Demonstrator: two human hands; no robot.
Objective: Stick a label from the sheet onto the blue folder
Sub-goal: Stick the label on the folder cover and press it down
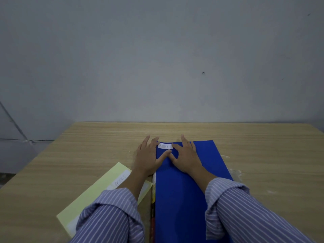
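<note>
Hands, left [147, 156] and right [185, 157], lie flat and open, gripping nothing, pressing the white label [165, 146] onto the blue folder [182, 199] so it sticks.

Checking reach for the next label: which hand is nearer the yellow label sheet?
Left. The left hand rests at the blue folder's left edge, just beyond the sheet; the right hand lies flat on the folder, farther away.

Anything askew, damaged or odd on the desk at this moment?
Nothing stands out. The white label lies flat and fairly square near the blue folder's far left corner, both hands flat beside it. The yellow label sheet lies angled on the left.
</note>
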